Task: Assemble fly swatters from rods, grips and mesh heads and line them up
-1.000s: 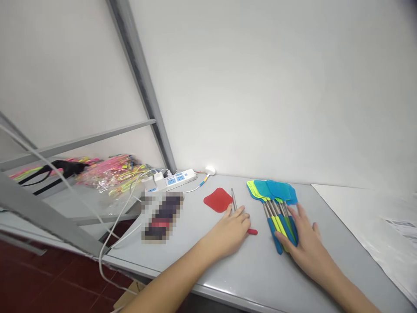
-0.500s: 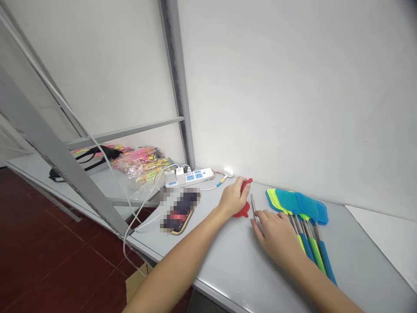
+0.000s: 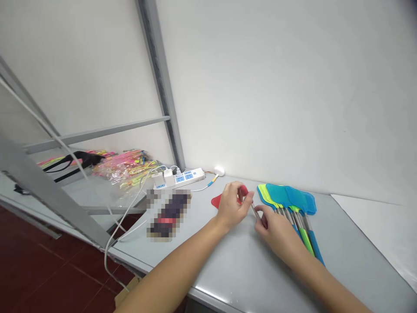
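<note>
Grey desk (image 3: 224, 269), white wall (image 3: 267, 87). Right hand (image 3: 272, 228), fingers pinching a slim silvery metal rod (image 3: 256, 211), is to its lower right; the rod slants up-left toward a red rounded handle (image 3: 244, 190) gripped in the left hand's (image 3: 231, 205) fingers. Clear plastic bags (image 3: 115, 174), far left, hold pink and yellow strips.

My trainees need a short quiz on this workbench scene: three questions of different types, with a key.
1. Which hand grips the metal rod?
2. True or false: in the picture, the power strip lies left of the stacked swatters.
3. Fill in the colour: the flat piece partly hidden by the left hand is ____.

Key:
1. The right hand.
2. True.
3. Red.
</note>
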Demonstrator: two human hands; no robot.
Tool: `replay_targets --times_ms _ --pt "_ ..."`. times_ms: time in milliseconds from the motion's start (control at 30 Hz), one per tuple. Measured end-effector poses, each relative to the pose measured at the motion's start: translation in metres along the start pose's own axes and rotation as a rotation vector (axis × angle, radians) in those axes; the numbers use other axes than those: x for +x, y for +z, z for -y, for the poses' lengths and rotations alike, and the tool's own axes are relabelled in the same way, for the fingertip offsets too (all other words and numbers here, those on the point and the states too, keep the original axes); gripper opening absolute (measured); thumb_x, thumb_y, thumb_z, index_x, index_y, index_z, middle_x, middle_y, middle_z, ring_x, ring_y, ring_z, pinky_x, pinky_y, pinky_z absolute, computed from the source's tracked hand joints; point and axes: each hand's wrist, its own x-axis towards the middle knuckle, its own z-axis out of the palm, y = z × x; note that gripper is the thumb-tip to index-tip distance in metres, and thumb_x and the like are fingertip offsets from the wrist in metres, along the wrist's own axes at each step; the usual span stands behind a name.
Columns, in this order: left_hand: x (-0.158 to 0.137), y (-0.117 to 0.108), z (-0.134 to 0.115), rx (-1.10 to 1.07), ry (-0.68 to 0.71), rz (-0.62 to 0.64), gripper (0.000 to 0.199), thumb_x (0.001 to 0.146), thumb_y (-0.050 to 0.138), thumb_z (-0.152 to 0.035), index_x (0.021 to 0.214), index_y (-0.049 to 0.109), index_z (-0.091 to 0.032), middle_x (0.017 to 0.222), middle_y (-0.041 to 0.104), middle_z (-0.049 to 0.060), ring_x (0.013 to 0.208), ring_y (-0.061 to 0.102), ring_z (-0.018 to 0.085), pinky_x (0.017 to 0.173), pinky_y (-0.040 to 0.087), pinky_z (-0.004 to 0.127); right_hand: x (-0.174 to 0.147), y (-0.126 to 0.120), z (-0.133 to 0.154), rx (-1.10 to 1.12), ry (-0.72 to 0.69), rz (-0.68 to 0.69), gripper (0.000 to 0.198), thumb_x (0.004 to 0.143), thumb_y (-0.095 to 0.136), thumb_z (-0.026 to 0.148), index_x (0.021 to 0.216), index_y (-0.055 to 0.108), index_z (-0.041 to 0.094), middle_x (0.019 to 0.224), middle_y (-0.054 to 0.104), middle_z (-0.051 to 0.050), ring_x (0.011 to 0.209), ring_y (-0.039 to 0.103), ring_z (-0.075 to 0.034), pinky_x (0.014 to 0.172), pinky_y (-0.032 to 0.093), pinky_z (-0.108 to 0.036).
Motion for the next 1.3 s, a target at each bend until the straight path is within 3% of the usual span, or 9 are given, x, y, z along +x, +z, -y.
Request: replay_targets --times_ms 133,300,400,500,633,767,900,1100,1300 --pt "-0.001 0.003 -0.003 -0.134 -0.070 0.083 0.019 0.091 0.054 -0.039 0.089 0.048 -0.021 0.080 0.063 0.001 0.071 0.061 0.013 0.064 0.046 0.026 -0.004 -0.034 -0.022 0.479 0.118 -0.195 0.037 0.090 0.043 0.037 0.121 0.059 0.022 0.061 0.051 0.004 0.053 0.048 -0.015 0.049 0.036 -0.026" --pt "-0.011 0.014 -0.008 -0.185 -0.033 0.463 0.023 0.090 0.057 -0.040 0.080 0.056 -0.019 0.079 0.065 0.001 0.067 0.057 0.012 0.061 0.043 0.024 0.001 -0.055 -0.044 0.961 0.256 -0.466 0.046 0.094 0.044 0.047 0.133 0.051 0.024 0.065 0.040 0.004 0.057 0.043 -0.014 0.052 0.039 -0.026" --pt "-0.015 0.017 -0.010 -0.162 -0.057 0.640 0.021 0.091 0.056 -0.039 0.087 0.058 -0.019 0.083 0.066 0.002 0.071 0.058 0.013 0.062 0.043 0.024 0.003 -0.055 -0.057 1.212 0.274 -0.364 0.042 0.090 0.053 0.049 0.126 0.056 0.027 0.073 0.041 0.002 0.062 0.044 -0.014 0.058 0.044 -0.028" --pt "-0.012 0.016 -0.010 -0.140 -0.078 0.679 0.016 0.095 0.048 -0.034 0.098 0.056 -0.020 0.094 0.066 0.005 0.079 0.060 0.016 0.068 0.045 0.027 -0.001 -0.050 -0.069 1.382 0.271 -0.198 0.037 0.088 0.057 0.047 0.119 0.058 0.026 0.077 0.046 0.001 0.065 0.047 -0.016 0.062 0.049 -0.031" --pt "-0.006 0.012 -0.007 -0.084 -0.122 0.586 0.026 0.100 0.032 -0.031 0.114 0.052 -0.022 0.102 0.065 0.006 0.088 0.060 0.018 0.077 0.044 0.031 -0.013 -0.044 -0.077 1.318 0.273 -0.088 0.032 0.086 0.062 0.046 0.111 0.057 0.026 0.092 0.061 -0.004 0.087 0.059 -0.021 0.077 0.053 -0.035" --pt "-0.003 0.010 -0.004 -0.046 -0.208 0.530 0.031 0.100 0.032 -0.042 0.109 0.052 -0.021 0.075 0.059 -0.001 0.068 0.055 0.016 0.063 0.038 0.027 -0.018 -0.041 -0.079 1.043 0.283 -0.236 0.031 0.085 0.060 0.052 0.097 0.061 0.025 0.110 0.065 -0.006 0.096 0.062 -0.024 0.083 0.052 -0.035" --pt "-0.003 0.008 -0.005 -0.023 -0.164 0.553 0.036 0.098 0.036 -0.048 0.079 0.050 -0.020 0.063 0.048 -0.003 0.058 0.046 0.013 0.055 0.030 0.025 -0.021 -0.040 -0.079 0.755 0.261 -0.298 0.037 0.085 0.055 0.059 0.086 0.067 0.024 0.077 0.062 -0.002 0.068 0.056 -0.018 0.059 0.047 -0.026" --pt "-0.007 0.008 -0.013 0.078 0.051 0.721 0.037 0.101 0.028 -0.041 0.076 0.047 -0.020 0.072 0.054 0.000 0.063 0.048 0.014 0.058 0.032 0.026 -0.030 -0.042 -0.067 0.773 0.193 -0.223 0.036 0.082 0.059 0.058 0.092 0.069 0.025 0.057 0.052 0.001 0.056 0.050 -0.016 0.051 0.042 -0.027" --pt "-0.006 0.010 -0.012 0.107 0.026 0.815 0.031 0.102 0.027 -0.034 0.101 0.055 -0.021 0.092 0.065 0.004 0.078 0.058 0.019 0.067 0.041 0.028 -0.031 -0.041 -0.066 0.956 0.128 -0.198 0.055 0.089 0.037 0.066 0.087 0.069 0.021 0.062 0.059 -0.004 0.057 0.054 -0.018 0.057 0.047 -0.032"
